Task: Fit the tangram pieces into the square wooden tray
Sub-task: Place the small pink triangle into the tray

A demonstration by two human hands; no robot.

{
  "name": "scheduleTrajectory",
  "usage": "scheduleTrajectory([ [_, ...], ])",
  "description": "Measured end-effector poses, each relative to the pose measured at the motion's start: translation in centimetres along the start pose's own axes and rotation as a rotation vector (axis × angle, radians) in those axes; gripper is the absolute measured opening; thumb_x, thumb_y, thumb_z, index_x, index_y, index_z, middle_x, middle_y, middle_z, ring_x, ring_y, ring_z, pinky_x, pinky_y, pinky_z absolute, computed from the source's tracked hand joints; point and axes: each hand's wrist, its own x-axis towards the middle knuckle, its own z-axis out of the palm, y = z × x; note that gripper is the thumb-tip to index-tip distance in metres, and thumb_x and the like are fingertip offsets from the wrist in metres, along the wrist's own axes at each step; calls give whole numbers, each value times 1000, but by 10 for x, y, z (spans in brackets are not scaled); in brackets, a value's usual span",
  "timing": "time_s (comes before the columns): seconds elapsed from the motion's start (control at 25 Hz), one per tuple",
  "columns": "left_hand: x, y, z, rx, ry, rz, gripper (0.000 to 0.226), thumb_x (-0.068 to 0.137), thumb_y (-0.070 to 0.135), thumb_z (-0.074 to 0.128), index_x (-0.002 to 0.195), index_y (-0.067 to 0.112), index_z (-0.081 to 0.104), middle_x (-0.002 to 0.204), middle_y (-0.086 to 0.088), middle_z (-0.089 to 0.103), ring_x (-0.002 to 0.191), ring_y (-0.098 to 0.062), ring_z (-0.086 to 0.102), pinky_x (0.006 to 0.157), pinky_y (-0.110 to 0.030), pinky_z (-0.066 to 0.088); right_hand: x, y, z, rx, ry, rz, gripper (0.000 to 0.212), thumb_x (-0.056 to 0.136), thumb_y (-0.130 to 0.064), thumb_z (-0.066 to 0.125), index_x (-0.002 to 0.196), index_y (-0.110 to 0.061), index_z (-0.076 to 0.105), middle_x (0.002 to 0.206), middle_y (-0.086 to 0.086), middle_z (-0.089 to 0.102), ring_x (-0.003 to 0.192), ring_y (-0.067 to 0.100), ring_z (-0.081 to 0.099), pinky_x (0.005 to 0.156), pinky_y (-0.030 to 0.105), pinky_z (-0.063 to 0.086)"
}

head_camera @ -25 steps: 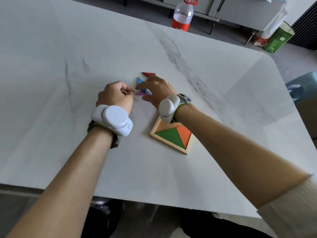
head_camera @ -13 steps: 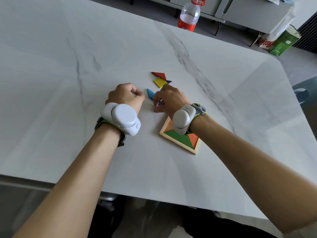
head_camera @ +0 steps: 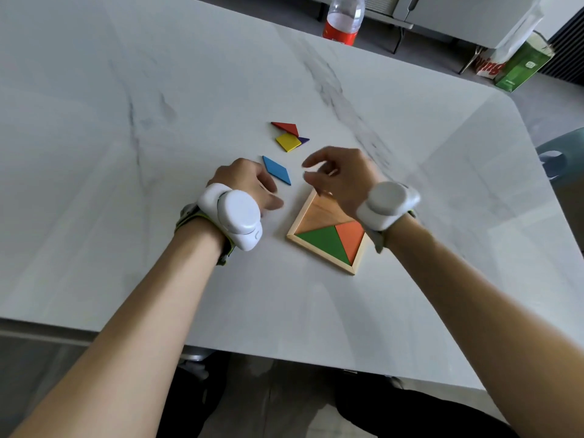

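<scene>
The square wooden tray [head_camera: 300, 214] lies on the white marble table, holding a green triangle [head_camera: 325, 240] and an orange triangle [head_camera: 352, 237]; its far half shows bare wood. A blue parallelogram [head_camera: 277, 170] lies just beyond the tray's left corner. Farther off sit a yellow square [head_camera: 288, 142], a red triangle [head_camera: 286, 128] and a purple piece [head_camera: 304, 140] mostly hidden under the yellow one. My left hand [head_camera: 249, 183] rests left of the blue piece with its fingers curled, the palm hidden. My right hand [head_camera: 338, 178] hovers over the tray's far corner, fingers apart and empty, slightly blurred.
A plastic bottle with a red label [head_camera: 343, 20] stands beyond the table's far edge, and a green carton [head_camera: 521, 66] stands on the floor at the right. A blue-grey stool [head_camera: 562, 153] is next to the table's right edge. White trackers sit on both wrists.
My right hand let go of the blue parallelogram, lifted and moved right over the tray with fingers spread. My left hand stayed curled. The small pink piece seen earlier is out of sight.
</scene>
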Motion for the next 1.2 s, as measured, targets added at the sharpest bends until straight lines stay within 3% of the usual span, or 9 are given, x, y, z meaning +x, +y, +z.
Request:
scheduleTrajectory([
  [0.12, -5, 5, 11, 128, -127, 60, 16, 72, 24, 80, 77, 24, 64, 94, -5, 75, 83, -25, 69, 72, -24, 49, -30, 20, -1, 56, -44, 82, 9, 84, -16, 66, 87, -24, 70, 61, -7, 67, 53, 10, 58, 64, 30, 54],
  [0.4, -7, 5, 23, 230, -189, 102, 29, 65, 22, 85, 89, 19, 72, 90, -3, 74, 66, -20, 61, 70, -23, 47, -36, 27, 13, -69, -21, 140, 11, 72, -24, 74, 83, -27, 72, 73, -11, 71, 79, 13, 67, 81, 39, 56],
  [0.64, -6, 7, 24, 233, -193, 121, 29, 67, 18, 84, 94, 17, 73, 80, 0, 67, 59, -14, 56, 67, -22, 44, -42, 25, 16, -110, 31, 105, 21, 77, -18, 71, 98, -21, 69, 77, -7, 66, 79, 15, 60, 79, 31, 53],
  [0.76, -6, 6, 24, 230, -192, 134, 29, 67, 18, 84, 94, 17, 73, 75, 3, 65, 55, -7, 54, 57, -19, 43, -42, 21, 18, -130, 35, 92, 21, 79, -15, 67, 98, -23, 70, 85, -3, 72, 87, 18, 65, 81, 31, 53],
  [1.2, -2, 4, 21, 238, -213, 136, 33, 65, 13, 86, 95, 15, 72, 84, -3, 69, 54, -8, 52, 54, -17, 40, -46, 18, 20, -124, 17, 70, 25, 81, -11, 61, 99, -25, 71, 88, -3, 75, 90, 18, 67, 86, 32, 54],
])
